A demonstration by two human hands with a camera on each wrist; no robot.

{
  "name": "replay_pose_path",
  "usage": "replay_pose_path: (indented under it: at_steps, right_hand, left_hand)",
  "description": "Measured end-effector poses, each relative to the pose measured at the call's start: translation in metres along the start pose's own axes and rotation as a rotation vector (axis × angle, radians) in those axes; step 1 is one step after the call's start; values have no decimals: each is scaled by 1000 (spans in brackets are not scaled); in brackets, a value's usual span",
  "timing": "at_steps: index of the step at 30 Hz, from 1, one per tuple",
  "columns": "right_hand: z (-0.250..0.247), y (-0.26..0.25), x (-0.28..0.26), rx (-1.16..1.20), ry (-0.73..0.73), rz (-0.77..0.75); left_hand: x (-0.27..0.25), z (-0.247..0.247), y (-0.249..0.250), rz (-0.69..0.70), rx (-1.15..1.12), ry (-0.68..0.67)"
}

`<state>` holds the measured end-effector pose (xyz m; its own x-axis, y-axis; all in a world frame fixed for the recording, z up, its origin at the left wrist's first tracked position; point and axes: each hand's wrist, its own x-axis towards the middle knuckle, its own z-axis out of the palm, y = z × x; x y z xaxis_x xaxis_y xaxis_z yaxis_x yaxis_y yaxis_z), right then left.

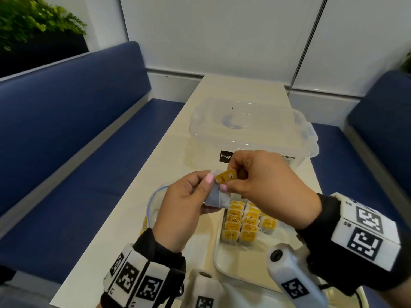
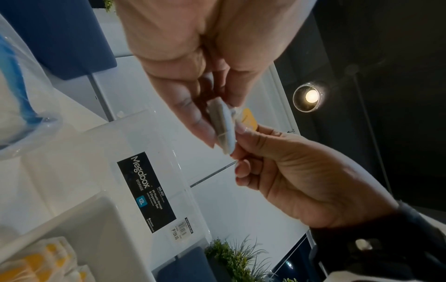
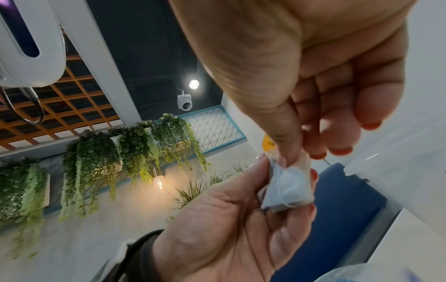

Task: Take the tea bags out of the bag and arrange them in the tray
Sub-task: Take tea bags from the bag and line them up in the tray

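A white tea bag (image 1: 216, 198) is held above the table between both hands. My left hand (image 1: 210, 193) grips its pouch from the left, thumb on top and fingers underneath. My right hand (image 1: 228, 180) pinches the bag's yellow tag (image 1: 226, 176) at the top edge. The left wrist view shows the tea bag (image 2: 223, 126) edge-on with the tag (image 2: 249, 119) behind it. In the right wrist view the pouch (image 3: 287, 188) sits in the left fingers. Below the hands, the white tray (image 1: 231, 263) holds rows of yellow-tagged tea bags (image 1: 246, 221). The clear plastic bag (image 1: 153, 207) lies left of the tray.
A clear lidded storage box (image 1: 251, 130) with a black label stands on the table just beyond the hands. The narrow pale table (image 1: 169, 156) runs between two blue benches (image 1: 77, 130). The near half of the tray is bare.
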<state>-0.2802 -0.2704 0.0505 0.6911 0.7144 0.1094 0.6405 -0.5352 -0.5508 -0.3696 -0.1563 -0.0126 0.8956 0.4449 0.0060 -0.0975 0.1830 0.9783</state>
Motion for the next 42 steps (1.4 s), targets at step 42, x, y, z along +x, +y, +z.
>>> replay_pose_path:
  at_steps: [42]
  right_hand:
    - [13,14,-10,185,4,21]
  left_hand:
    - [-3,-4,-10,-1,70,-111]
